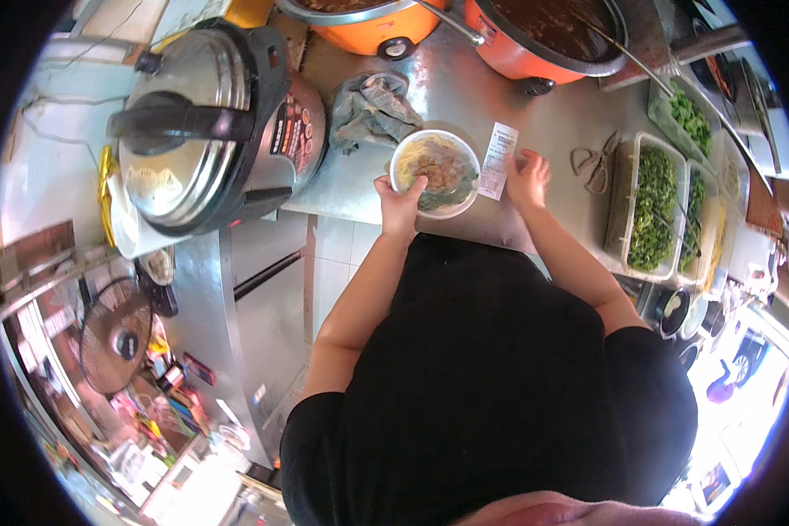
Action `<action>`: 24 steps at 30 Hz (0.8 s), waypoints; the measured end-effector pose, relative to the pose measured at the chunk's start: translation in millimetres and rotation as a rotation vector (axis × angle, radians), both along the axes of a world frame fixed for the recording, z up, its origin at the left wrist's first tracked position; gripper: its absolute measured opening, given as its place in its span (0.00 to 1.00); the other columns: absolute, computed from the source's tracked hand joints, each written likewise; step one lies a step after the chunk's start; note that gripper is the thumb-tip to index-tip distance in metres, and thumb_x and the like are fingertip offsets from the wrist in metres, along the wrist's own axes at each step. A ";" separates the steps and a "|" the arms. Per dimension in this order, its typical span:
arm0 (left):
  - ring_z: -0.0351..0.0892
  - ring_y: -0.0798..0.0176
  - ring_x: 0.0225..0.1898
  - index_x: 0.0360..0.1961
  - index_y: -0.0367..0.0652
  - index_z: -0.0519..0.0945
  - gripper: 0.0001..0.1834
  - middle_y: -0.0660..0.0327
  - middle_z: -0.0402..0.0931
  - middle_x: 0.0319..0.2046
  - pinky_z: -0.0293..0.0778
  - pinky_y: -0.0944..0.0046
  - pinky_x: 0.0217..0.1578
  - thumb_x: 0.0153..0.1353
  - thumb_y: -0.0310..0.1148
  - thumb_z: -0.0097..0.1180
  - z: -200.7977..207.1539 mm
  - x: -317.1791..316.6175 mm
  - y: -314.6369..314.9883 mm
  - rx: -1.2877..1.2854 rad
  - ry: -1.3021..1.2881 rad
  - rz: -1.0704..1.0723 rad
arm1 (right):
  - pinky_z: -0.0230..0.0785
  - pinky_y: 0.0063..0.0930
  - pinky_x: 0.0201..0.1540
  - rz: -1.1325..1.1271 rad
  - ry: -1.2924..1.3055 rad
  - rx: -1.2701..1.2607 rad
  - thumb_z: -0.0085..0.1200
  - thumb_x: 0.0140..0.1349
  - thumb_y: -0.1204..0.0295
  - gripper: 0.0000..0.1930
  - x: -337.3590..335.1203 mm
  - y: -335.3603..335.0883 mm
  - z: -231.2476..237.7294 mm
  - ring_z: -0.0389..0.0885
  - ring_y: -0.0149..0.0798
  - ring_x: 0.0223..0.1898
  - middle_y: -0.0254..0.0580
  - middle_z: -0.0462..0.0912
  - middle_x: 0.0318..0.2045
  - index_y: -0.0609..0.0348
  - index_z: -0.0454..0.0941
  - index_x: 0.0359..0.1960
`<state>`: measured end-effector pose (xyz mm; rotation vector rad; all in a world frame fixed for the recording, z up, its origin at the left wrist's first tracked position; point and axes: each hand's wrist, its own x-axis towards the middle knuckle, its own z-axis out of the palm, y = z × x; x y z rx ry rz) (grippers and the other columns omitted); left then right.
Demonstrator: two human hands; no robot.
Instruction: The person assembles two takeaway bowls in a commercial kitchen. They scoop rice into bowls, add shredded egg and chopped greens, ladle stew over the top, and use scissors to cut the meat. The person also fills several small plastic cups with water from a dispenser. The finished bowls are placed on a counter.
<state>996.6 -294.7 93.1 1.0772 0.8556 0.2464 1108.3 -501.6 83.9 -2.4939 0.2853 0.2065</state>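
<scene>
My left hand grips the near left rim of a round white bowl, its thumb laid over the edge. Inside are pale yellowish noodles, brown meaty pieces in the middle and some green along the near side. A white printed paper slip stands out just right of the bowl. Beside the slip's right edge is my right hand, fingers loosely bent and apart, with nothing seen in them. Whether its thumb touches the paper is unclear.
A pressure cooker stands left, with a crumpled grey cloth nearby. Two orange pots of dark sauce line the back, ladle handles sticking out. Scissors and a tub of chopped greens lie right on the metal counter.
</scene>
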 end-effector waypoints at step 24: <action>0.70 0.47 0.61 0.64 0.37 0.65 0.31 0.48 0.72 0.59 0.66 0.46 0.64 0.61 0.32 0.60 39.9 -549.0 -58.0 -0.479 -0.593 1.210 | 0.67 0.36 0.54 1.633 -0.019 0.561 0.40 0.63 0.85 0.17 -281.3 222.3 -12.5 0.76 0.51 0.50 0.52 0.76 0.45 0.62 0.67 0.53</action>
